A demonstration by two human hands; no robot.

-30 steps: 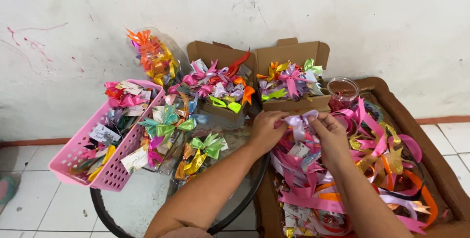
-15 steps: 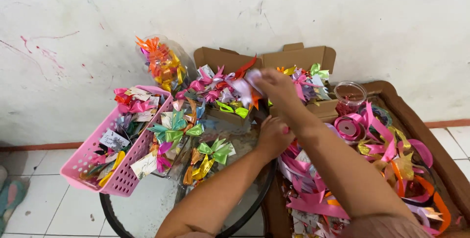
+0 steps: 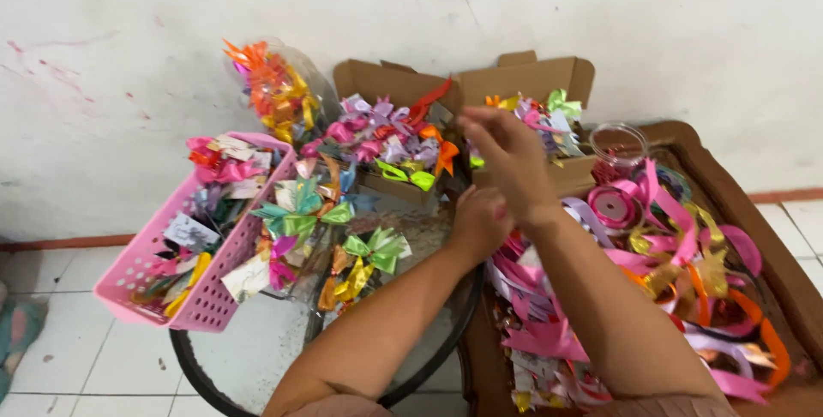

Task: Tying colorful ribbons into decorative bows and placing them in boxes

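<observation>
My right hand (image 3: 506, 156) is raised over the cardboard boxes (image 3: 480, 91) of ribbon bows (image 3: 381, 130), fingers loosely curled, empty as far as I can tell; fingertips blurred. Left hand (image 3: 480, 220) rests curled at the glass tabletop (image 3: 257, 357) edge, palm hidden, can't tell if it holds anything.

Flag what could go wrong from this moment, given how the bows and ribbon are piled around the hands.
1. The green and gold bow lies loose near the round glass table's rim; a sweep of the left forearm could knock it to the floor.
2. The right hand is raised above the cardboard boxes, close to the clear jar, which it might tip.
3. Loose pink ribbon heaps under both forearms and could snag and drag out of the brown tray.
</observation>
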